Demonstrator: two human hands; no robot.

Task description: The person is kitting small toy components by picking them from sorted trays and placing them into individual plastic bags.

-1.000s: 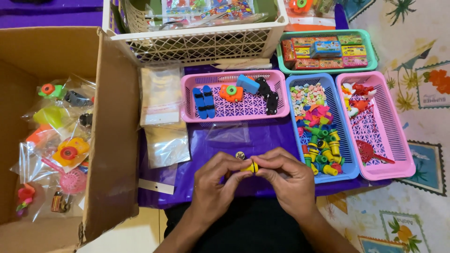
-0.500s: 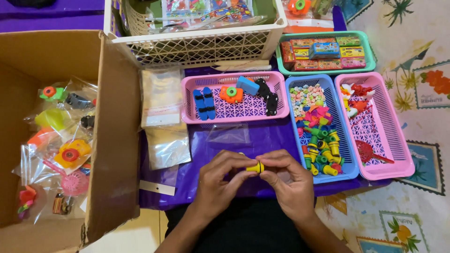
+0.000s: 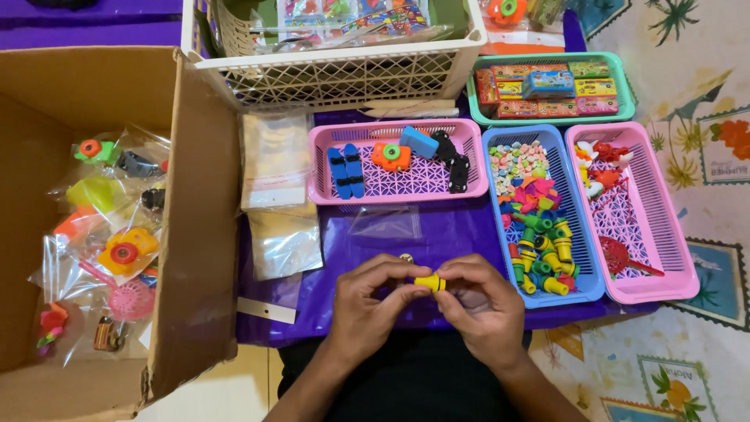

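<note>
**Both hands close on a small yellow piece**

The left hand [image 3: 367, 301] and right hand [image 3: 480, 309] have drawn closer together; each grip is now pinched on the yellow plastic piece [image 3: 430, 282], held between them above the purple table cover [image 3: 375, 250], near the blue basket [image 3: 582, 289] of similar pieces.

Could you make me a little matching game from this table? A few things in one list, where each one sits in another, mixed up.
Things:
1. small yellow piece
2. orange toy camera
3. red fish-shaped toy
4. bagged toys

Places:
A. cardboard box
B. right-hand pink basket
C. between both hands' fingertips
D. middle pink basket

Pairs: 1-C, 2-D, 3-B, 4-A
</note>
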